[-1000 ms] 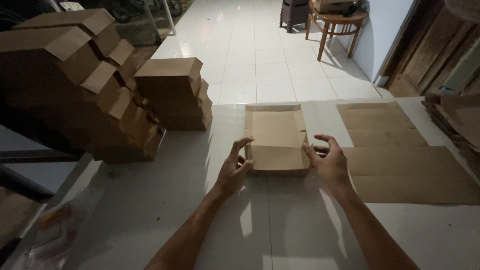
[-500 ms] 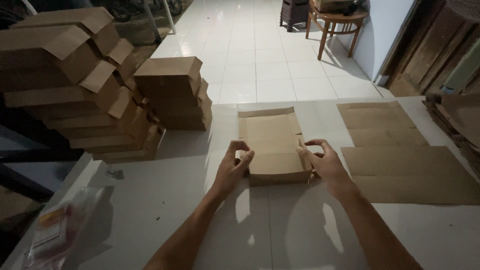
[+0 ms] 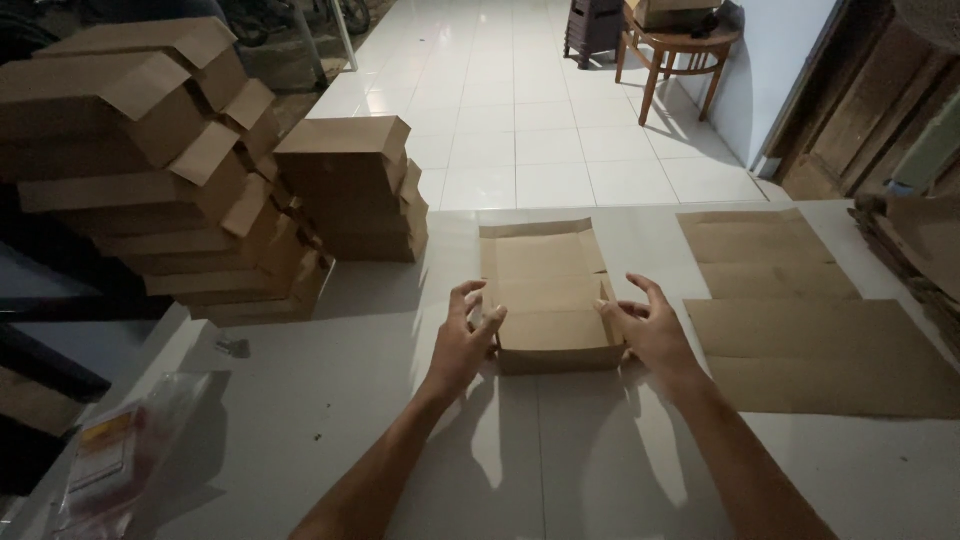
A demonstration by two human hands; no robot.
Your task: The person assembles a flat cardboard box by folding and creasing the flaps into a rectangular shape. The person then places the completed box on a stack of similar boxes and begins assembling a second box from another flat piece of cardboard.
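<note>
A half-folded brown cardboard box (image 3: 548,300) lies on the white table (image 3: 400,420) in front of me, its far flap flat and its near wall raised. My left hand (image 3: 468,335) grips the box's left side wall, thumb and fingers pinching the cardboard. On the opposite side, my right hand (image 3: 648,328) presses against the right wall with fingers spread and curled over the edge.
Flat cardboard blanks (image 3: 800,320) lie to the right. Stacks of folded boxes (image 3: 170,170) and a smaller stack (image 3: 355,185) stand at left. A clear plastic bag (image 3: 130,450) lies near the left table edge. Beyond is tiled floor with a wooden stool (image 3: 680,50).
The box has slid closer to me and its side walls have come up. Both hands moved nearer with it and stay on its sides.
</note>
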